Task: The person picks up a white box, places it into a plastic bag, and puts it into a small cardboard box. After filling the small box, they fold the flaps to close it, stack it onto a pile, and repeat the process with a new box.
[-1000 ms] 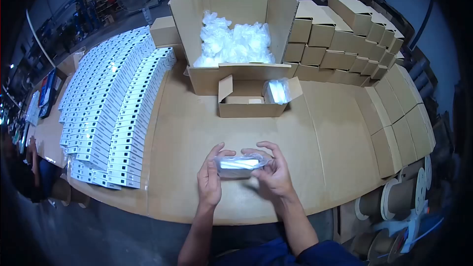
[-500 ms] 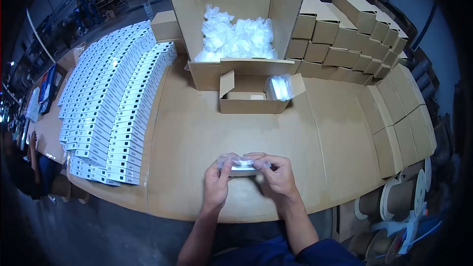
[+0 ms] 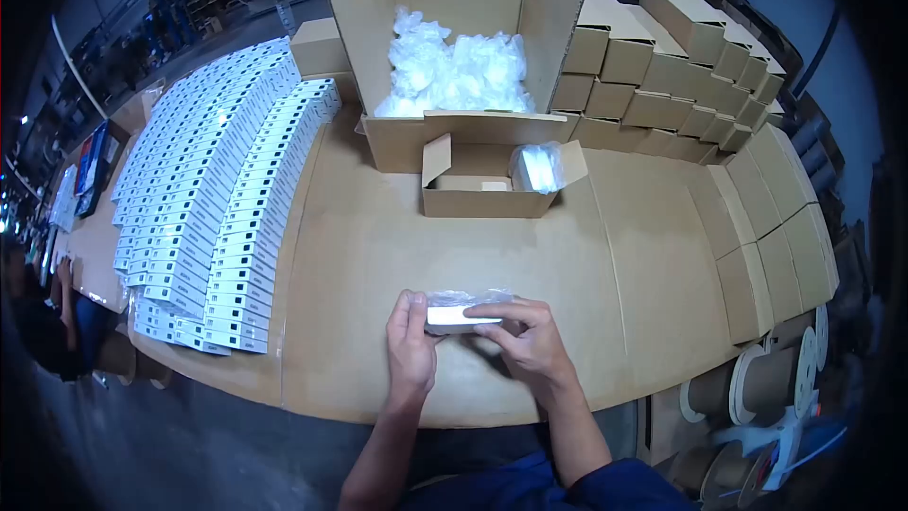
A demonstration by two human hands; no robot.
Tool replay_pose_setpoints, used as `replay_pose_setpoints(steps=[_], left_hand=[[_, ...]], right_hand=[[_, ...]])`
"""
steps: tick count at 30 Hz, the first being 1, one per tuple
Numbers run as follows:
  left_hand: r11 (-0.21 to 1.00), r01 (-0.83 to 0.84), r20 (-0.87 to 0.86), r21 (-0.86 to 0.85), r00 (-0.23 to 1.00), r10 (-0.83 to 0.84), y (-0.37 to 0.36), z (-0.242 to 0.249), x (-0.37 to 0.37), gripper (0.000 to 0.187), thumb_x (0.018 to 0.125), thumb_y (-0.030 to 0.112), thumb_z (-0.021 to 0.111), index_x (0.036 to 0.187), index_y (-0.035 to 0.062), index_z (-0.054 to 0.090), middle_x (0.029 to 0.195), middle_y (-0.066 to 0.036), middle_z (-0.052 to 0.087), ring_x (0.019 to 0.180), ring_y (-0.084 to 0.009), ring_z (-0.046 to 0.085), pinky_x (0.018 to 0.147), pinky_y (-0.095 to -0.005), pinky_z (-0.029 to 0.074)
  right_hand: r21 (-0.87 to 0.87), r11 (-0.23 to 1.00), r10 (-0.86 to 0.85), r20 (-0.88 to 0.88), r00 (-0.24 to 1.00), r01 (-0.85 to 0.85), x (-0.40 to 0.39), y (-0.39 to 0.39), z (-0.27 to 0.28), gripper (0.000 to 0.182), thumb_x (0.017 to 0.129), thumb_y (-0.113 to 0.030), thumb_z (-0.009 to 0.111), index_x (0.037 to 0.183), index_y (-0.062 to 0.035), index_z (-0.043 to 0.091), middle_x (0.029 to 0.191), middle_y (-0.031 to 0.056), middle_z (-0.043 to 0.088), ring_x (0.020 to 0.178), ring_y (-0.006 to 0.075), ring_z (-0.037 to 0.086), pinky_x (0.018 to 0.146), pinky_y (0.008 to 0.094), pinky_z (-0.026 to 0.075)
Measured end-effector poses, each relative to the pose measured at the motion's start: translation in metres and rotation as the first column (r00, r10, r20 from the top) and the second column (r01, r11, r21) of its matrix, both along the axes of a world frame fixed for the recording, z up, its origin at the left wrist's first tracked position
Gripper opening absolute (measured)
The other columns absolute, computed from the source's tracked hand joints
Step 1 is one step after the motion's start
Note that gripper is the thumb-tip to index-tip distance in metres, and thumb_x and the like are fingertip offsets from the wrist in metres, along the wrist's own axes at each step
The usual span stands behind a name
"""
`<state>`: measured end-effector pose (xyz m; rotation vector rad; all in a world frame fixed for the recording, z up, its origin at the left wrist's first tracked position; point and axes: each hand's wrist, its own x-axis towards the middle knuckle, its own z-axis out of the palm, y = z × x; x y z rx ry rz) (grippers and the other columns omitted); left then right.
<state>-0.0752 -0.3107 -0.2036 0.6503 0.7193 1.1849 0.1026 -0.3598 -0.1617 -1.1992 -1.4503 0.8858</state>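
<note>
Between my hands is a small white box in a clear plastic bag (image 3: 446, 315), held above the near part of the cardboard-covered table. My left hand (image 3: 410, 345) closes on its left end, the thumb lying along the near side. My right hand (image 3: 530, 341) grips the right end, fingers over the top and thumb at the near side. Loose plastic stands up along the far edge of the box. Farther off, an open carton (image 3: 487, 202) holds a similar bagged white box (image 3: 539, 170) at its right end.
Behind the open carton stands a large cardboard box (image 3: 397, 147) filled with clear plastic bags (image 3: 459, 71). Rows of white boxes (image 3: 208, 199) cover the left side. Brown cartons (image 3: 662, 85) are stacked at the right. Cable spools (image 3: 757, 383) stand at lower right; another person (image 3: 61, 322) is at far left.
Both hands have shifted their hold on the bagged box. The right fingers now lie across its top, and the plastic spreads out behind it, showing more of the white face.
</note>
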Motion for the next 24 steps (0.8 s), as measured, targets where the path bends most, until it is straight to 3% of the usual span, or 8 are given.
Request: replay_pose_setpoints(steps=[6, 9, 12, 15, 19, 20, 23, 24], left_hand=[[0.997, 0.074, 0.006, 0.000, 0.997, -0.074, 0.000, 0.000, -0.006, 0.020, 0.113, 0.023, 0.043, 0.115, 0.0054, 0.051, 0.110, -0.010, 0.060, 0.100, -0.0179, 0.065, 0.086, -0.0373, 0.061], [0.988, 0.157, -0.078, 0.018, 0.985, -0.155, -0.001, 0.032, -0.008, 0.037, 0.112, 0.021, 0.041, 0.147, 0.0089, 0.038, 0.123, -0.014, 0.057, 0.115, -0.0251, 0.065, 0.090, -0.0481, 0.062], [0.962, 0.248, -0.135, 0.115, 0.963, -0.232, -0.001, 0.029, -0.015, 0.044, 0.109, 0.012, 0.050, 0.151, 0.0056, 0.041, 0.119, -0.011, 0.059, 0.115, -0.0221, 0.064, 0.094, -0.0419, 0.060], [0.850, 0.421, -0.379, 0.316, 0.878, -0.294, 0.007, 0.023, -0.025, 0.034, 0.102, 0.001, 0.061, 0.135, -0.0005, 0.059, 0.120, -0.010, 0.061, 0.117, -0.0180, 0.061, 0.101, -0.0332, 0.052], [0.860, 0.449, -0.460, 0.245, 0.834, -0.305, 0.014, 0.031, -0.028, 0.026, 0.096, -0.004, 0.068, 0.122, -0.0038, 0.066, 0.122, -0.009, 0.061, 0.115, -0.0166, 0.061, 0.100, -0.0298, 0.050], [0.852, 0.452, -0.475, 0.264, 0.830, -0.293, 0.016, 0.033, -0.029, 0.025, 0.096, -0.003, 0.068, 0.121, -0.0038, 0.066, 0.123, -0.009, 0.061, 0.114, -0.0158, 0.061, 0.100, -0.0293, 0.049], [0.811, 0.468, -0.539, 0.351, 0.809, -0.234, 0.030, 0.040, -0.026, 0.021, 0.095, 0.000, 0.070, 0.116, -0.0035, 0.067, 0.127, -0.008, 0.060, 0.112, -0.0144, 0.060, 0.098, -0.0281, 0.047], [0.786, 0.479, -0.575, 0.391, 0.794, -0.198, 0.036, 0.042, -0.025, 0.020, 0.095, 0.000, 0.071, 0.114, -0.0031, 0.068, 0.128, -0.009, 0.059, 0.113, -0.0147, 0.059, 0.098, -0.0281, 0.046]], right_hand=[[-0.119, 0.993, -0.028, -0.049, 0.998, 0.022, 0.005, 0.002, 0.005, 0.032, 0.083, -0.004, 0.082, 0.115, -0.0026, 0.077, 0.114, 0.0163, 0.076, 0.099, 0.0248, 0.073, 0.088, 0.0350, 0.057], [-0.154, 0.988, -0.044, -0.076, 0.996, 0.032, 0.008, 0.002, 0.005, 0.033, 0.082, -0.005, 0.082, 0.115, -0.0022, 0.077, 0.117, 0.0179, 0.075, 0.111, 0.0269, 0.071, 0.095, 0.0365, 0.055], [-0.097, 0.995, -0.008, -0.033, 0.999, 0.005, 0.012, 0.004, 0.001, 0.032, 0.083, -0.005, 0.082, 0.115, -0.0019, 0.076, 0.120, 0.0173, 0.075, 0.130, 0.0320, 0.062, 0.106, 0.0415, 0.050], [-0.087, 0.995, 0.052, -0.027, 0.998, -0.054, 0.015, 0.006, 0.001, 0.033, 0.082, -0.006, 0.081, 0.114, -0.0036, 0.077, 0.130, 0.0150, 0.072, 0.144, 0.0380, 0.048, 0.114, 0.0475, 0.042], [0.187, 0.982, -0.082, 0.434, 0.897, 0.000, 0.020, 0.010, 0.028, 0.035, 0.079, -0.008, 0.082, 0.114, -0.0060, 0.077, 0.136, 0.0123, 0.067, 0.129, 0.0412, 0.056, 0.112, 0.0486, 0.044], [0.226, 0.974, -0.083, 0.492, 0.867, -0.034, 0.021, 0.011, 0.032, 0.041, 0.080, -0.009, 0.081, 0.120, -0.0088, 0.075, 0.130, 0.0106, 0.069, 0.112, 0.0357, 0.062, 0.102, 0.0448, 0.050], [0.022, 0.998, 0.033, 0.529, 0.848, -0.052, 0.020, 0.009, 0.047, 0.046, 0.082, -0.009, 0.079, 0.127, -0.0127, 0.071, 0.125, 0.0082, 0.070, 0.102, 0.0304, 0.065, 0.093, 0.0427, 0.053], [0.174, 0.978, -0.017, 0.606, 0.795, -0.112, 0.021, 0.014, 0.048, 0.041, 0.085, -0.008, 0.076, 0.126, -0.0127, 0.069, 0.112, 0.0070, 0.070, 0.090, 0.0291, 0.068, 0.080, 0.0415, 0.056]])
